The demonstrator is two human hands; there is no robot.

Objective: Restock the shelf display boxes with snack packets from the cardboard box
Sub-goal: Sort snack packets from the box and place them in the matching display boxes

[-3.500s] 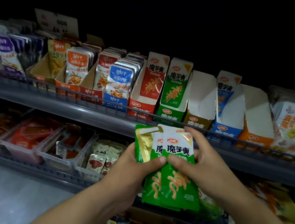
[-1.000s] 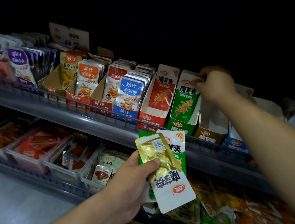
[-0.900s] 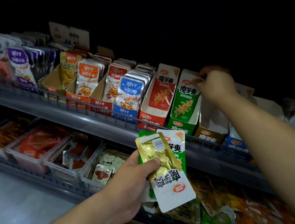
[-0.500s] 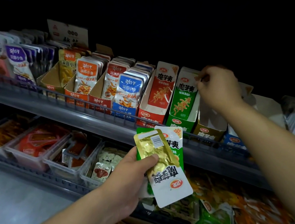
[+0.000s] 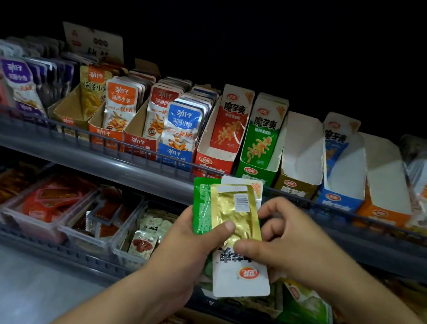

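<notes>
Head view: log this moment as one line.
left hand: holds packets | right hand: pinches gold packet | green box: part filled

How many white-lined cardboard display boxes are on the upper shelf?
5, side by side, left to right: red cardboard box and green box, both showing packets; olive-gold box, looks empty; blue box, one packet showing; orange box, looks empty. Others may hide farther right.

Bare left hand (image 5: 192, 237), bare right hand (image 5: 285, 243); bare forearms (image 5: 142, 295) reach lower frame edge; left thumbnail (image 5: 229, 225) short; both dimly lit.
</notes>
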